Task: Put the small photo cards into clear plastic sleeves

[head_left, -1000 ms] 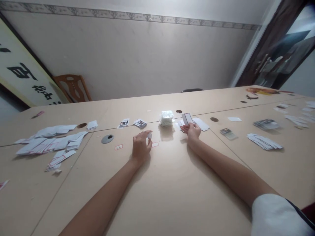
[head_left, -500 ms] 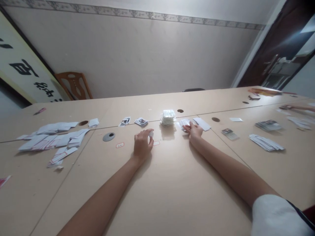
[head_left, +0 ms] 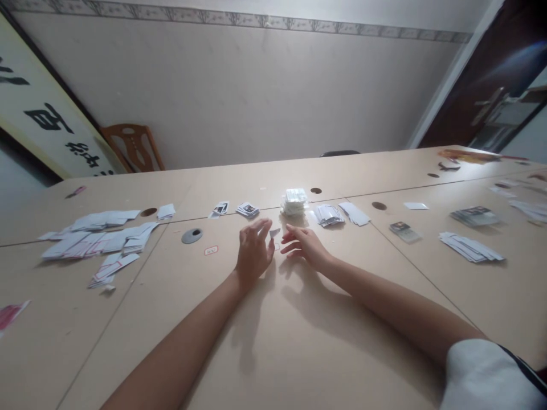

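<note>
My left hand (head_left: 253, 250) lies on the light wooden table (head_left: 299, 330), fingers stretched forward, with a small white piece (head_left: 274, 232) pinched at its fingertips. My right hand (head_left: 304, 245) is just to the right of it, fingers spread and pointing at that piece, holding nothing. A small red-edged label (head_left: 277, 246) lies on the table between the two hands. Just beyond them stands a stack of white cards (head_left: 294, 200), with a loose heap of cards (head_left: 328, 214) to its right.
Two small stacks of picture cards (head_left: 247, 209) lie left of the white stack. A grey cable cap (head_left: 192, 236) and another label (head_left: 211, 250) are nearby. Scattered white cards (head_left: 98, 239) cover the left side; more stacks (head_left: 472, 246) sit at right. A wooden chair (head_left: 132, 147) stands at the wall.
My right hand has left the card heap on the right and moved left to meet my left hand. My left hand's fingers have stretched out, with the small white piece now at their tips.
</note>
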The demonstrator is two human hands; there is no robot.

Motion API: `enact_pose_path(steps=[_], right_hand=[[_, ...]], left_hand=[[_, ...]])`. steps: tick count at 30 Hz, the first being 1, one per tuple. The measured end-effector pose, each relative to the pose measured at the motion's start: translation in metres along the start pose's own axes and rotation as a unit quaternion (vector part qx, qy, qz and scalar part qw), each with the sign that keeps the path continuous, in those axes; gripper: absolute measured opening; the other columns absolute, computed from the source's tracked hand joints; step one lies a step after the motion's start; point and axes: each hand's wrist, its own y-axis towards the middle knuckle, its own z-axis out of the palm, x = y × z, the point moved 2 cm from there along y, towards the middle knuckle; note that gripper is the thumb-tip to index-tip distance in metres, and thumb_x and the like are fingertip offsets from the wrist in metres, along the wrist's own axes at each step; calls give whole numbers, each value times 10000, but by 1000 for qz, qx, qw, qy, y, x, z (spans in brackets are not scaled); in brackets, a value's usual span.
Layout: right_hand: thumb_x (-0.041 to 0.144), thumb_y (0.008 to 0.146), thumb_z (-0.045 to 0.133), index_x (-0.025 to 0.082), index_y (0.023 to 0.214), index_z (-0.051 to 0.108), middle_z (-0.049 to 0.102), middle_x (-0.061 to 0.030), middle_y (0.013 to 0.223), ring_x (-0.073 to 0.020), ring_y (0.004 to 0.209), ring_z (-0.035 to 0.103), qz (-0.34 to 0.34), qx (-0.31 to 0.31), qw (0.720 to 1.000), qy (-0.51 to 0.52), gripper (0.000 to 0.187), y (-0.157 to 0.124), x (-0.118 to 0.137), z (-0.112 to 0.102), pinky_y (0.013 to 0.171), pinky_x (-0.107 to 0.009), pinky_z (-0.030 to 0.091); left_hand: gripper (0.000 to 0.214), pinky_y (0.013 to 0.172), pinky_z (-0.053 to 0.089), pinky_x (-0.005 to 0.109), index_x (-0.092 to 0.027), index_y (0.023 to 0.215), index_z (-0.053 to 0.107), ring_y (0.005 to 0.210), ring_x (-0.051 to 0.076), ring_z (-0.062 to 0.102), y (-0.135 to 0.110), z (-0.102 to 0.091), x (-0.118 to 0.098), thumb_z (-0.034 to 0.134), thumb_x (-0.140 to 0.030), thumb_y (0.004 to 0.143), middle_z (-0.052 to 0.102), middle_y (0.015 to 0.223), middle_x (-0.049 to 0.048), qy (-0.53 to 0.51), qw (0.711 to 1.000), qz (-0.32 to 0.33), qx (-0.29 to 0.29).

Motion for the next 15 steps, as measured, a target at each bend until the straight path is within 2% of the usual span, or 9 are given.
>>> enact_pose_path(steps=[4,7,9,12,15], right_hand=[[577,764,656,138,769,628,667,-94,796,-195,577,688,42,-8,999,12,440,-2,-2,-1,482,-286,563],[551,764,664,137,749,638,672,-89,772,-172,542,668,49,6,999,-1,415,-3,-1,1,473,-282,560],[497,762,673,139,732,647,669,-74,734,-155,521,647,51,3,999,-2,360,-4,-1,2,449,-263,542],[326,727,680,140,706,647,658,-42,676,-132,511,626,47,-13,999,-2,190,-4,-3,3,419,-209,490],[214,684,645,139,664,625,631,-20,597,-119,498,607,27,-23,999,-27,79,-1,-4,0,409,-178,444]], left_hand=[[434,1043,362,470,-276,1209,472,1173,227,546,-3,0,-4,532,-76,828,548,1229,117,32,996,84,8],[493,1074,339,493,-343,1202,476,1167,201,552,-4,1,-7,541,-43,816,550,1223,68,47,989,133,44],[528,1081,333,503,-380,1217,459,1189,195,541,-5,1,-9,563,-53,815,552,1218,44,47,983,169,47],[501,1088,319,504,-396,1199,470,1239,199,506,-6,0,-11,578,-75,829,553,1217,37,40,976,213,22],[505,1103,293,507,-396,1177,499,1251,201,494,-6,0,-9,569,-42,824,551,1241,40,16,979,204,20]])
